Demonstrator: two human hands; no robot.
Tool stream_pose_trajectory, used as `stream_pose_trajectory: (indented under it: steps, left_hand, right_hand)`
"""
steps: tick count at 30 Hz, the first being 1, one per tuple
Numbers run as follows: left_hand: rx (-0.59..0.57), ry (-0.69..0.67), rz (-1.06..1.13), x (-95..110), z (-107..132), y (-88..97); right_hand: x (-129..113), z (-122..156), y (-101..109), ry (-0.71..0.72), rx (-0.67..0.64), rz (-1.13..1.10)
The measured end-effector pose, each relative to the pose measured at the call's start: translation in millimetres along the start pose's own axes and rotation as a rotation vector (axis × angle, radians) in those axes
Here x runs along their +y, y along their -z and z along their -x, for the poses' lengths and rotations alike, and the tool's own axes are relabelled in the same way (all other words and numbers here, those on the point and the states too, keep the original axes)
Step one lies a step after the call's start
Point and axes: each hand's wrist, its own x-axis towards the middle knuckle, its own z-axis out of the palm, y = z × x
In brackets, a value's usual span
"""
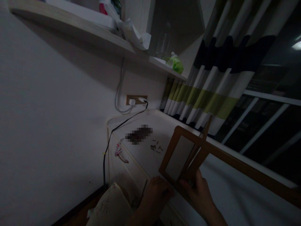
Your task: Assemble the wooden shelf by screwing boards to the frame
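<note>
A brown wooden frame (pixel 172 146) with a long wooden bar (pixel 249 171) running off to the right rests over a white cabinet top (pixel 164 125). My left hand (pixel 154 191) curls at the frame's lower corner, fingers closed against the wood. My right hand (pixel 199 191) grips the frame's bottom edge just to the right. Several small screws (pixel 156 147) lie loose on the cabinet top, just beyond the frame.
A blurred dark object (pixel 138 134) lies on the cabinet. A black cable (pixel 124 122) runs from a wall socket (pixel 136 99) down the cabinet side. Striped curtain (pixel 207 94) hangs at right beside a dark window. Shelves (pixel 94 34) above hold a bottle and bags.
</note>
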Motion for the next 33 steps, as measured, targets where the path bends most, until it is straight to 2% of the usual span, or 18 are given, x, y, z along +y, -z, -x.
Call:
stream_pose_trajectory:
  steps: [3,10,15,19,26,33]
  left_hand:
    - [-0.044,-0.024,0.027,0.1,-2.3,1.2]
    - [-0.068,-0.037,-0.055,5.2,-0.6,-0.7]
    - [-0.033,-0.009,-0.046,5.1,0.4,0.8]
    - [-0.054,-0.056,0.019,-0.2,-5.3,-1.9]
    - [-0.079,-0.086,0.016,-1.2,-12.4,-1.8]
    - [-0.058,0.033,-0.009,-0.5,-9.7,-2.9]
  right_hand:
    - [-0.7,0.1,0.3,-0.039,0.034,-0.086]
    - [3.5,-1.3,-3.2,-0.018,-0.014,0.142]
    - [4.0,-1.1,-5.1,0.009,-0.002,0.174]
    - [1.7,-1.6,-4.8,0.003,0.011,0.227]
    - [0.4,-2.8,-6.7,-0.030,-0.077,0.308]
    - [-1.7,-2.2,-3.4,-0.055,-0.123,0.244]
